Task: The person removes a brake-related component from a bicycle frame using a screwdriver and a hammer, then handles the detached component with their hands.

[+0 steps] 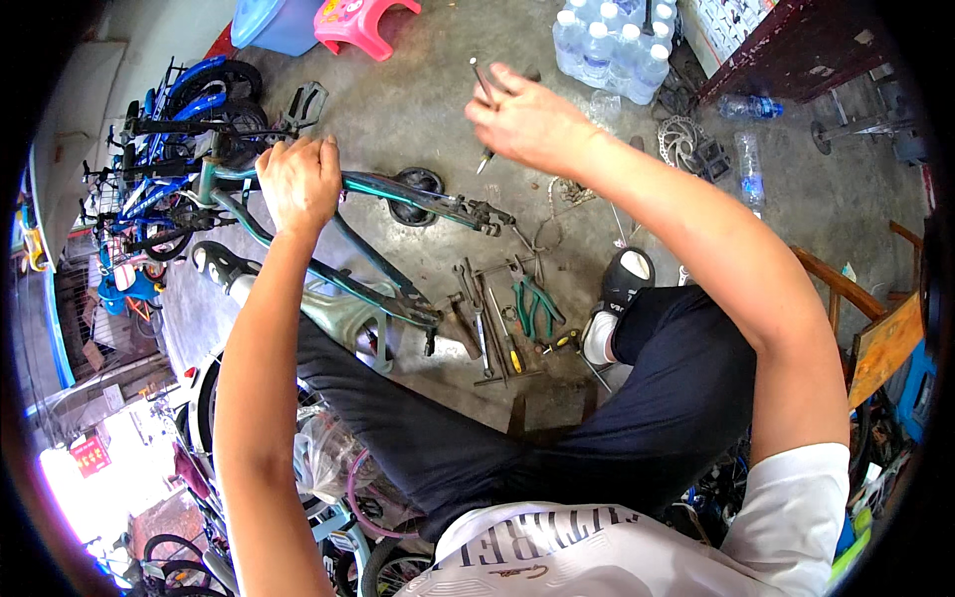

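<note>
One green bicycle frame (373, 186) lay aslant over a pale plastic stool (343, 316), ahead and to the person's left; whether it bore on that stool could not be told; the left hand (301, 184) was clamped round its tubing near the head end; the right hand (527, 119), well apart from the frame, had its fingers closed on a slim tool (483, 84), kind uncertain; it was judged that a single holding hand left the frame liable to twist or slip under off-centre force; the slim tool could drop if the finger hold proved light; a careless shift of the black shoe (629, 282) could scatter the loose wrench (481, 323) and green-handled pliers (521, 301); the concrete floor (448, 109) was grey and stained, with a brake disc (679, 142) on it; beyond stood bottled water (609, 50), a pink stool (358, 28) and, leftward, blue bicycles (189, 109).
</note>
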Action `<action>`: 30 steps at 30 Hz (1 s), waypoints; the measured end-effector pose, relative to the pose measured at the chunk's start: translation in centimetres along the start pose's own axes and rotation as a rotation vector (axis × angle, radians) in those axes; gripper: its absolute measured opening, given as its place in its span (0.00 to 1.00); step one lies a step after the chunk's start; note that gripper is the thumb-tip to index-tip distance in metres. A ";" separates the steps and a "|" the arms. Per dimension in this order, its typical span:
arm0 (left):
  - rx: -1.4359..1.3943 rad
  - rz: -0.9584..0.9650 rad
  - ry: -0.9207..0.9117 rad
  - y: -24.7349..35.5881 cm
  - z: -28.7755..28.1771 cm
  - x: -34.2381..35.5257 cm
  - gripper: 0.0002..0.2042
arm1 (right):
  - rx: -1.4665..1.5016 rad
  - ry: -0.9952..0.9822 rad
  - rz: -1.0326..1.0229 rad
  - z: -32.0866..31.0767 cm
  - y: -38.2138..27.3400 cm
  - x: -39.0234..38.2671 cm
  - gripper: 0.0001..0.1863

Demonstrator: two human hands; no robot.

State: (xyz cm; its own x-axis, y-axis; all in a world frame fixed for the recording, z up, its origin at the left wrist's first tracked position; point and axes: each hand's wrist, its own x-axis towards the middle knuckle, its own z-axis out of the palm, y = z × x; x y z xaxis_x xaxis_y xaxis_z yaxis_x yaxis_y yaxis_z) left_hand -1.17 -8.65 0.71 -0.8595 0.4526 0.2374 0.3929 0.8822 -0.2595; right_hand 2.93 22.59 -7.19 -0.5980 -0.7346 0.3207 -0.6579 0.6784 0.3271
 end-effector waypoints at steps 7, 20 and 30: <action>-0.022 0.057 0.084 0.0 0.5 0.2 0.19 | 0.678 -0.347 0.536 -3.6 2.0 -1.1 0.17; -0.005 0.010 0.121 -0.3 0.1 -0.5 0.19 | 1.298 0.204 1.097 -13.5 5.3 -2.3 0.26; 0.000 -0.018 0.092 0.1 0.7 -0.1 0.19 | 1.502 0.068 1.391 -7.4 4.6 -4.9 0.26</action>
State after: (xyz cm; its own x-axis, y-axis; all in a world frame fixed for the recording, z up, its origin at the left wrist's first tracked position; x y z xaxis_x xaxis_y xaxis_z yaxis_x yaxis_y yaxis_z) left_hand -1.30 -8.69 0.07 -0.8328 0.4464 0.3274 0.3772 0.8905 -0.2546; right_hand 6.25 29.39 -0.68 -0.9339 0.1835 -0.3067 0.3275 0.0955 -0.9400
